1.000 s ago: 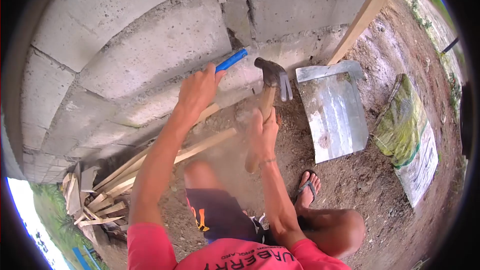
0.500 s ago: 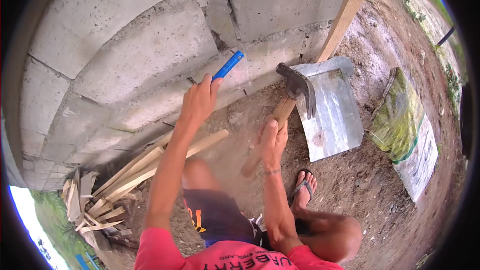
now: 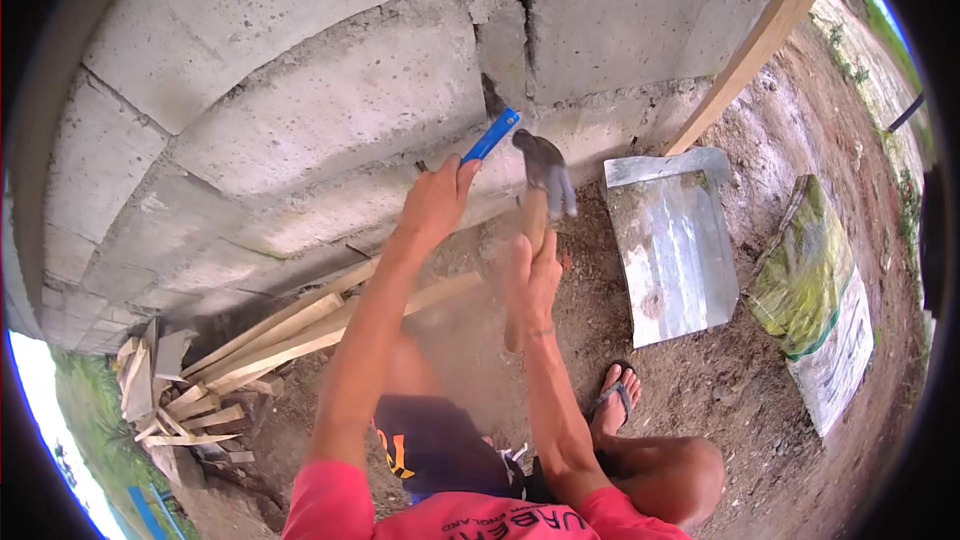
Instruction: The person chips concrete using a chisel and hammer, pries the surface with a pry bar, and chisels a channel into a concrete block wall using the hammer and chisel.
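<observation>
My left hand is closed around a blue tool, a narrow bar with a small hole at its exposed end. Its other end is hidden by my fingers and I cannot tell its kind. My right hand grips the wooden handle of a claw hammer. The blurred hammer head is just right of the blue end, apart from it in this view. Both hands are in front of a grey concrete block wall, which has a dark gap in a joint beyond the blue tool.
A bent metal sheet lies on the dirt to the right, with a yellow-green and white sack beyond it. A wooden post leans along the wall. Wood strips and scraps are piled at left. My sandalled foot rests near the sheet.
The hammer head has swung left, from over the metal sheet to beside the blue tool. My left hand keeps its hold on the tool. The whole view has shifted slightly.
</observation>
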